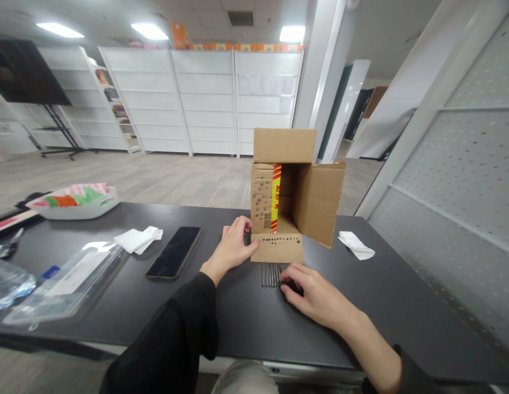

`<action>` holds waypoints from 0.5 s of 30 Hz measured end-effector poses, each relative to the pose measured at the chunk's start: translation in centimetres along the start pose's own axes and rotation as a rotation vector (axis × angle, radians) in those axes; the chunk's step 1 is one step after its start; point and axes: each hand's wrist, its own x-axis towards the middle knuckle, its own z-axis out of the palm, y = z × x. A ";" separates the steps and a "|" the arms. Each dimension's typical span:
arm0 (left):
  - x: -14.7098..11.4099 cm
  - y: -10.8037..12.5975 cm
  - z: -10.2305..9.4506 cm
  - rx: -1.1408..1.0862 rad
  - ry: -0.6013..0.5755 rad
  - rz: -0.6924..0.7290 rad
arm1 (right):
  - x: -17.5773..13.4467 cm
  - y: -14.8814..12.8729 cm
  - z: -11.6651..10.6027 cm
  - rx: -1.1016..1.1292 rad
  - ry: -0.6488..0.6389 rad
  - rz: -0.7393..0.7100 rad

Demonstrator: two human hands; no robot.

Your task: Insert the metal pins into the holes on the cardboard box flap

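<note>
An open cardboard box [320,194] stands on the dark table, its flaps spread. Round grey nail heads dot its left flap [260,202]. Along the front lower flap [276,251] runs a row of small dark dots, holes or heads. My left hand [233,245] grips the box at its lower left, thumb on the lower flap's edge and fingers curled by the side. Several thin metal nails [270,275] lie side by side in front of that flap. My right hand [314,290] is closed at the row's right end, fingertips pinched at a nail, mostly hidden.
Left of my hands lie a black phone [174,253], folded white tissue [138,239] and a clear plastic case [69,282]. Beyond is a white basket [76,202] with coloured cloth. Another tissue [356,245] lies right of the box. A perforated panel [459,219] borders the right side.
</note>
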 end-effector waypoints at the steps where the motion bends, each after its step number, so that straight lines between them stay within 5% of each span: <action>1: 0.0 0.0 0.0 0.000 0.000 0.002 | 0.0 -0.1 0.0 0.000 -0.003 -0.001; 15: 0.0 0.1 0.0 0.004 -0.005 0.003 | 0.9 -1.1 1.0 -0.125 0.103 -0.093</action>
